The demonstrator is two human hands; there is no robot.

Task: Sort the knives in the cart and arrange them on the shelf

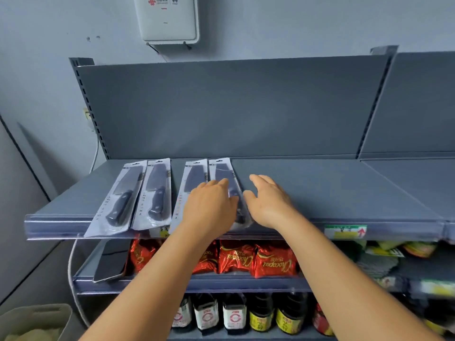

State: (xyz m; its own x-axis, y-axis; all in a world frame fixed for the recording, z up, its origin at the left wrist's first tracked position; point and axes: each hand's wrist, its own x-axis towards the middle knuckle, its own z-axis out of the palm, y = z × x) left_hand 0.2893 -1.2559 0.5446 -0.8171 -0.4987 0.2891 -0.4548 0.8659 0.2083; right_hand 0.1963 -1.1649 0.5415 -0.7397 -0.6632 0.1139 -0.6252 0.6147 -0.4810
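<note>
Several packaged knives with dark handles lie side by side on the grey top shelf [332,188], handles toward me. The two on the left [118,200] [156,195] lie apart from my hands. My left hand [209,205] rests flat with straight fingers over the third knife pack [194,173] and the fourth knife pack [222,168]. My right hand [268,200] is just right of the fourth pack, fingers relaxed, thumb near the pack's edge; whether it touches is unclear. The cart is out of view.
Red snack bags [273,262] and a phone [112,262] lie on the shelf below. Sauce bottles [234,313] stand on the bottom shelf. A white box [167,18] hangs on the wall. The top shelf's right half is bare. A beige bin [37,321] sits at lower left.
</note>
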